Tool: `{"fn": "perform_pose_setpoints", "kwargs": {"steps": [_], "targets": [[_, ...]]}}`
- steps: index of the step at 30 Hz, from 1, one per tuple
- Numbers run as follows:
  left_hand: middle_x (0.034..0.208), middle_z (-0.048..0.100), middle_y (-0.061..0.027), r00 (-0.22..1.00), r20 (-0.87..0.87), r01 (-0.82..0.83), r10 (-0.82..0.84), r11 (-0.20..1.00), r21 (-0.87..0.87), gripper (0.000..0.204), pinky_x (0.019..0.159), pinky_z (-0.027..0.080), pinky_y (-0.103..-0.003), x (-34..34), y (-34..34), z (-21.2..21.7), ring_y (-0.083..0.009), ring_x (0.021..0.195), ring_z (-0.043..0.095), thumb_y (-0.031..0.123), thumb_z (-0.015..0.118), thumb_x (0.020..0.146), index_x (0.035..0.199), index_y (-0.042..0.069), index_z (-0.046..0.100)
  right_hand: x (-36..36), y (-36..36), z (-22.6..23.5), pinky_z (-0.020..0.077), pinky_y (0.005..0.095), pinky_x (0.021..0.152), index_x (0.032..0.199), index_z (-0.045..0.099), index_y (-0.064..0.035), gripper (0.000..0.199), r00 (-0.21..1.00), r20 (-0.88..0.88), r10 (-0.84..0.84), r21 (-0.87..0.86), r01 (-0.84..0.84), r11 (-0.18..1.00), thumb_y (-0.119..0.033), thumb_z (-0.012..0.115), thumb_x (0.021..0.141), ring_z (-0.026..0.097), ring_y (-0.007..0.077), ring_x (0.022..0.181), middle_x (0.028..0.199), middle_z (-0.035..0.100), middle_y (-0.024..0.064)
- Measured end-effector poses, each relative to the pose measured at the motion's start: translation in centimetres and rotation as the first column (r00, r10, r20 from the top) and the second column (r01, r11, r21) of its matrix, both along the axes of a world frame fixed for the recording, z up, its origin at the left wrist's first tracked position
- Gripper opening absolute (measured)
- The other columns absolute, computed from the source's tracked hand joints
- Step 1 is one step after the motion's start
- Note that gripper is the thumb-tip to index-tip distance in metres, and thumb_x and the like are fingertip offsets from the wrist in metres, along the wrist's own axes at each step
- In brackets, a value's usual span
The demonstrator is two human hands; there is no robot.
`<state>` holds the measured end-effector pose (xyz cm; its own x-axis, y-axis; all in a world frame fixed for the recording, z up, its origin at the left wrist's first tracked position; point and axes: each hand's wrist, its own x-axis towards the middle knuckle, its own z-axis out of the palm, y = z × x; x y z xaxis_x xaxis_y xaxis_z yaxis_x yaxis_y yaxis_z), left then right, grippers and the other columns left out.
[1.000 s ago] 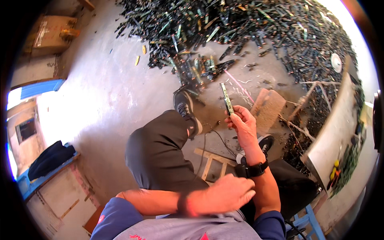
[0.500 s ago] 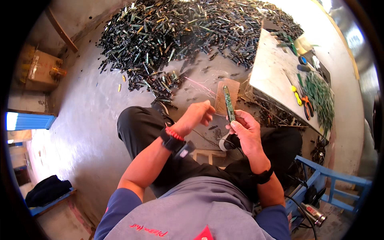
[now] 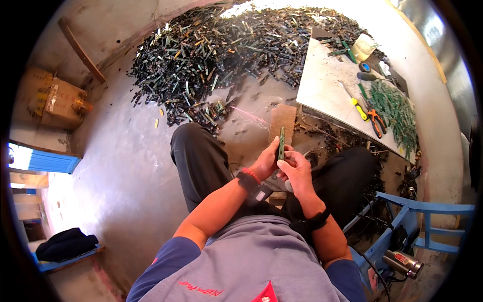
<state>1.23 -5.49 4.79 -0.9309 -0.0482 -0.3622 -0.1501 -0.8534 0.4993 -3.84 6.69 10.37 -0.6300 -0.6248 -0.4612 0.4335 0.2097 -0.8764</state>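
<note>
A narrow green circuit strip (image 3: 281, 142) stands nearly upright between my knees. My left hand (image 3: 265, 162) grips its left edge with the fingers curled round it. My right hand (image 3: 295, 169) holds the lower end from the right, thumb against the strip. Both hands touch each other above my dark trousers. I sit on the concrete floor with knees apart.
A huge heap of dark green strips (image 3: 226, 55) covers the floor ahead. A pale board (image 3: 327, 90) at right carries a yellow screwdriver (image 3: 359, 109), orange pliers (image 3: 375, 122) and more strips. A blue stool (image 3: 427, 216) and a metal flask (image 3: 402, 261) stand at lower right; cardboard boxes (image 3: 55, 100) at left.
My left hand came up from my lap and took hold of the strip beside my right hand. The view swung left, bringing the pale board and the heap further into sight.
</note>
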Motion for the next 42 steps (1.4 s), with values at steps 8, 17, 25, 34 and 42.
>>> {"fn": "perform_pose_setpoints", "kwargs": {"steps": [8, 17, 25, 34, 42], "targets": [[0.080, 0.061, -0.0101, 0.982, 0.112, -0.164, 0.150, 0.977, 0.137, 0.051, 0.066, 0.050, -0.033, -2.0, -0.7, -1.6, -0.0214, 0.072, 0.061, 0.045, 0.030, 0.100, 0.093, 0.001, 0.056, -0.9, -2.1, -2.7, 0.0513, 0.0250, 0.065, 0.106, 0.058, 0.0053, 0.032, 0.959, -0.274, -0.068, -0.044, 0.058, 0.997, -0.004, 0.069, 0.078, 0.063, 0.0127, 0.074, 0.084, 0.067, 0.0085], [0.085, 0.060, -0.0103, 0.988, 0.089, -0.133, 0.125, 0.988, 0.080, 0.042, 0.075, 0.050, -0.035, -2.4, -0.8, -1.0, -0.0231, 0.077, 0.061, 0.037, 0.035, 0.100, 0.095, 0.000, 0.055, -0.8, -2.3, -2.3, 0.0503, 0.0236, 0.061, 0.108, 0.058, 0.0049, 0.029, 0.930, -0.344, -0.127, -0.023, 0.127, 0.992, -0.001, 0.066, 0.081, 0.061, 0.0094, 0.077, 0.089, 0.066, 0.0080], [0.086, 0.059, -0.0092, 0.987, 0.118, -0.112, 0.107, 0.993, 0.030, 0.038, 0.077, 0.049, -0.036, -1.4, -1.0, 0.0, -0.0216, 0.081, 0.060, 0.035, 0.035, 0.100, 0.095, 0.002, 0.054, -0.3, -2.0, -1.1, 0.0459, 0.0212, 0.057, 0.101, 0.064, 0.0018, 0.020, 0.828, -0.560, 0.033, 0.176, 0.079, 0.981, -0.003, 0.065, 0.083, 0.056, 0.0060, 0.065, 0.077, 0.064, 0.0018], [0.081, 0.059, -0.0076, 0.988, 0.134, -0.075, 0.070, 0.997, 0.029, 0.038, 0.070, 0.048, -0.037, -1.0, -1.4, 0.9, -0.0211, 0.072, 0.058, 0.039, 0.036, 0.099, 0.088, 0.007, 0.055, -1.5, -0.8, -1.0, 0.0419, 0.0211, 0.054, 0.095, 0.065, 0.0016, 0.017, 0.808, -0.564, -0.168, -0.049, 0.171, 0.984, -0.013, 0.065, 0.086, 0.049, 0.0042, 0.059, 0.067, 0.059, -0.0007], [0.076, 0.058, -0.0083, 0.995, 0.073, -0.073, 0.070, 0.997, 0.040, 0.041, 0.062, 0.044, -0.035, -1.2, -1.7, 1.6, -0.0205, 0.057, 0.052, 0.041, 0.034, 0.098, 0.081, 0.008, 0.053, -8.1, 2.4, 5.6, 0.0351, 0.0200, 0.046, 0.084, 0.064, -0.0019, 0.022, 0.804, -0.557, -0.207, -0.023, 0.234, 0.972, -0.023, 0.060, 0.091, 0.044, 0.0036, 0.051, 0.062, 0.054, -0.0015]]}}
